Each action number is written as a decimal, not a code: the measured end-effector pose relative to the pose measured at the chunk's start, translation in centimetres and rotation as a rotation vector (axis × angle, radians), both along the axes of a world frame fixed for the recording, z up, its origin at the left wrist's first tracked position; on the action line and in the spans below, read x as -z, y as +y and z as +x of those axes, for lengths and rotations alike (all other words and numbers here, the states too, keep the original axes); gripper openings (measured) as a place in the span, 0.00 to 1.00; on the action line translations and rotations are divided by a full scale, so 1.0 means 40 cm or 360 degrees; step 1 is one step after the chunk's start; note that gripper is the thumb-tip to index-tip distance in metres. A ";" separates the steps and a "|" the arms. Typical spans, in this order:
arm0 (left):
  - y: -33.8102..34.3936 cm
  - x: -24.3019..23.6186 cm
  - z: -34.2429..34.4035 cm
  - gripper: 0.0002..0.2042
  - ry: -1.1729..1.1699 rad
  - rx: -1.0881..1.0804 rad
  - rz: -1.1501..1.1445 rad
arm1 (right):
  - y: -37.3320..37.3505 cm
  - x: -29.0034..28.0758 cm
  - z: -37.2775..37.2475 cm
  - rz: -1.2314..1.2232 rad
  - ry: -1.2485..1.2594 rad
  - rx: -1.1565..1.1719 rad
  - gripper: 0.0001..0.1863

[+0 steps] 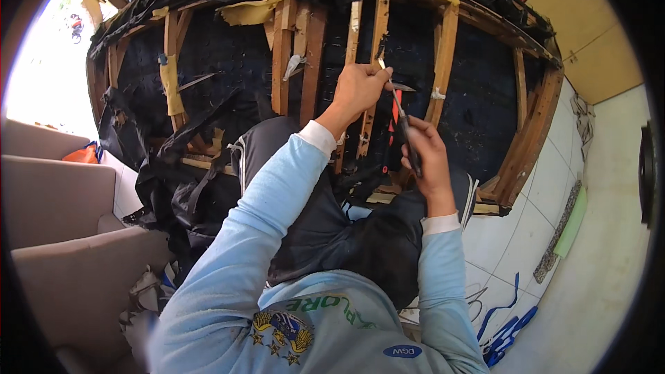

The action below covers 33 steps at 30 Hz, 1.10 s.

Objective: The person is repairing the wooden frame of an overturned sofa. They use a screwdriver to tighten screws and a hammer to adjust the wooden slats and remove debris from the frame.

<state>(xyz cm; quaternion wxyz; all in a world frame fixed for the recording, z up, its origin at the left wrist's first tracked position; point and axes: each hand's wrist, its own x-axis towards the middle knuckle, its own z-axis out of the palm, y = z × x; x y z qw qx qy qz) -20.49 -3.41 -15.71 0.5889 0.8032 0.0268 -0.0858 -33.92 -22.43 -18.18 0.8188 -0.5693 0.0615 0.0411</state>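
Tool (404, 120), metal-shafted, black-handled, looks light and stiff, best held where the right hand (429, 157) grips, left hand (357, 90) pinching near its tip, inside the brown wooden frame (535, 144)'s near edge.

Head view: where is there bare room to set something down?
Floor tiles lie bare between the wooden frame, speckled strip and blue straps. It is crowded around the left hand, right hand and red tool, and at the torn black fabric.

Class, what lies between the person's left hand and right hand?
In the head view, a dark-handled tool runs from the right hand up to the left hand; part of a red-and-black tool shows behind it.
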 end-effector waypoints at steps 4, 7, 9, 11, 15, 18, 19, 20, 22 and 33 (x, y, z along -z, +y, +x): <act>0.016 -0.007 -0.002 0.20 0.0083 0.0004 -0.0157 | -0.015 -0.016 -0.020 0.0777 0.0337 -0.0432 0.28; 0.026 0.013 0.005 0.19 0.0088 0.0024 -0.0205 | 0.094 -0.004 -0.045 -0.0338 0.0084 -0.0055 0.28; 0.026 0.017 0.003 0.20 0.0075 0.0009 -0.0300 | 0.137 0.027 -0.042 -0.0515 -0.0145 0.0067 0.28; 0.020 0.019 0.001 0.20 0.0062 -0.0048 -0.0425 | 0.117 -0.001 -0.039 0.0511 0.0348 -0.0057 0.28; 0.028 0.019 0.003 0.20 0.0064 0.0009 -0.0355 | 0.098 -0.041 -0.037 0.0741 0.0478 -0.0183 0.26; 0.040 0.015 0.010 0.20 0.0076 0.0120 -0.0139 | 0.107 0.043 -0.016 -0.0947 -0.0552 -0.0005 0.25; 0.034 0.004 0.004 0.20 0.0096 0.0147 -0.0072 | 0.113 0.081 -0.005 -0.1574 -0.0853 0.0375 0.25; 0.035 -0.002 0.005 0.20 0.0103 0.0164 -0.0003 | 0.106 0.064 -0.001 -0.1899 -0.0820 0.0416 0.26; 0.035 -0.002 -0.001 0.22 0.0044 0.0173 0.0024 | 0.102 0.031 -0.009 -0.2335 -0.0673 0.0456 0.28; 0.152 -0.030 0.080 0.24 -0.0242 -0.0342 -0.0534 | 0.132 -0.001 -0.074 -0.1345 -0.0374 0.0362 0.21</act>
